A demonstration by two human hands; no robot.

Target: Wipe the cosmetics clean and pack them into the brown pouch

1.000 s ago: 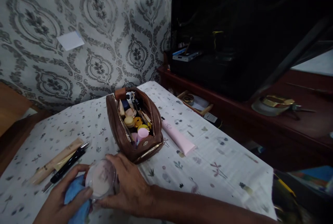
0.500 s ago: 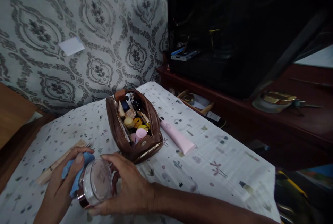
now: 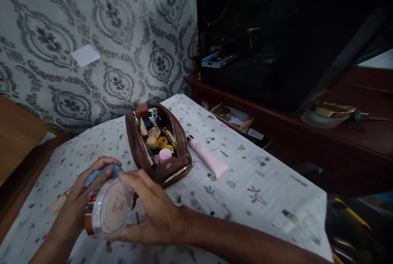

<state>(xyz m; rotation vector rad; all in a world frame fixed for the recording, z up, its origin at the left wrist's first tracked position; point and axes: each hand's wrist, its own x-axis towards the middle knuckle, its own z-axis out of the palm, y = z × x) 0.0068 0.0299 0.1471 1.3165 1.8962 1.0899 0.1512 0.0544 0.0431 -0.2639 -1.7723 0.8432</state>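
A round clear jar of face powder (image 3: 115, 206) with a copper-coloured lid is tilted on its side between my hands, low at the left. My right hand (image 3: 153, 208) is closed round its rim and base, thumb below and fingers above. On the lid side, my left hand (image 3: 84, 188) is closed on a crumpled blue cloth (image 3: 97, 175), which presses against the jar. Just beyond them stands an open brown makeup bag (image 3: 135, 149), filled with small cosmetics. A pink squeeze tube (image 3: 208, 157) lies to the right of the bag.
The patterned white cloth (image 3: 254, 174) covers the table. A pale, long item (image 3: 59, 201) lies partly behind my left hand. At the right stand a dark red cabinet (image 3: 276, 133), a large dark screen (image 3: 260, 51) and a small open drawer (image 3: 233, 116). Patterned wallpaper (image 3: 123, 30) rises behind.
Both hands have raised the jar slightly and turned it a little. My left hand and the blue cloth have shifted up and right, hiding more of the pale item.
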